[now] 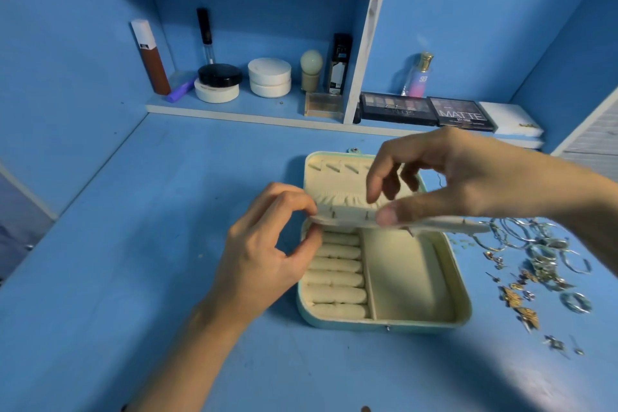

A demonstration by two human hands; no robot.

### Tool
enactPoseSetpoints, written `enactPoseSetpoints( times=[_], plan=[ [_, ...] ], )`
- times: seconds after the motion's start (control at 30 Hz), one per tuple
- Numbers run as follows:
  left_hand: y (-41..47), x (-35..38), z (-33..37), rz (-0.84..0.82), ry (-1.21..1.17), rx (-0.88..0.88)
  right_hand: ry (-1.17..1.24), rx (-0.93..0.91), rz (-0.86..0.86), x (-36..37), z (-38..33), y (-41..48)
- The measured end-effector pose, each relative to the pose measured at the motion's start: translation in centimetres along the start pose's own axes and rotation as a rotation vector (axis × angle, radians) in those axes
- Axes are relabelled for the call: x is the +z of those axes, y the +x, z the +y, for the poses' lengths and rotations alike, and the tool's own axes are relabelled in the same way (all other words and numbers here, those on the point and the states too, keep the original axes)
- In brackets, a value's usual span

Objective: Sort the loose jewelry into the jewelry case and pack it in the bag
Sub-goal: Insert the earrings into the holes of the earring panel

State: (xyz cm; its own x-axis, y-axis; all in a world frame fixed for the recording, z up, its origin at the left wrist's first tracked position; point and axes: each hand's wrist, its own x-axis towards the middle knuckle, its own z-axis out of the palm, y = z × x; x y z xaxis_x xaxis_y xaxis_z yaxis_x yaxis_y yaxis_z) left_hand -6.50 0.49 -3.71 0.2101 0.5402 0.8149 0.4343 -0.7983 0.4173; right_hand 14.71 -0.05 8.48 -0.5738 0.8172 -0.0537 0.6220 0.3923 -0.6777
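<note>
A mint-green jewelry case [384, 323] lies open on the blue desk, with cream ring rolls [337, 278] on its left and an open compartment on its right. A cream earring panel [441, 226] is held level above the case's hinge. My left hand [267, 254] pinches the panel's left end. My right hand [444, 174] holds the panel near its middle, thumb under the edge and fingers curled above. Loose jewelry [541, 264], silver rings and gold pieces, lies scattered right of the case. No bag is in view.
Shelves at the back hold jars [269, 77], bottles and tubes. Eyeshadow palettes [428, 109] and a white box [511, 124] lie along the rear desk edge. Blue walls close in left and right.
</note>
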Motion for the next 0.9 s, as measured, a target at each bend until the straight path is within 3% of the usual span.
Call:
enactPoseSetpoints(
  times=[0.13, 0.43, 0.67, 0.9],
  plan=[
    [0.4, 0.2, 0.2, 0.016, -0.06, -0.1, -0.298, -0.034, 0.01, 0.3, 0.1, -0.7],
    [0.5, 0.0, 0.5, 0.014, -0.039, -0.028, -0.355, -0.049, 0.065, 0.5, 0.1, -0.7],
    [0.2, 0.1, 0.1, 0.035, -0.007, 0.029, -0.007, -0.062, 0.046, 0.0, -1.0, 0.7],
    [0.0, -0.2, 0.1, 0.023, 0.009, 0.045, 0.06, 0.02, -0.135, 1.1, -1.0, 3.9]
  ],
)
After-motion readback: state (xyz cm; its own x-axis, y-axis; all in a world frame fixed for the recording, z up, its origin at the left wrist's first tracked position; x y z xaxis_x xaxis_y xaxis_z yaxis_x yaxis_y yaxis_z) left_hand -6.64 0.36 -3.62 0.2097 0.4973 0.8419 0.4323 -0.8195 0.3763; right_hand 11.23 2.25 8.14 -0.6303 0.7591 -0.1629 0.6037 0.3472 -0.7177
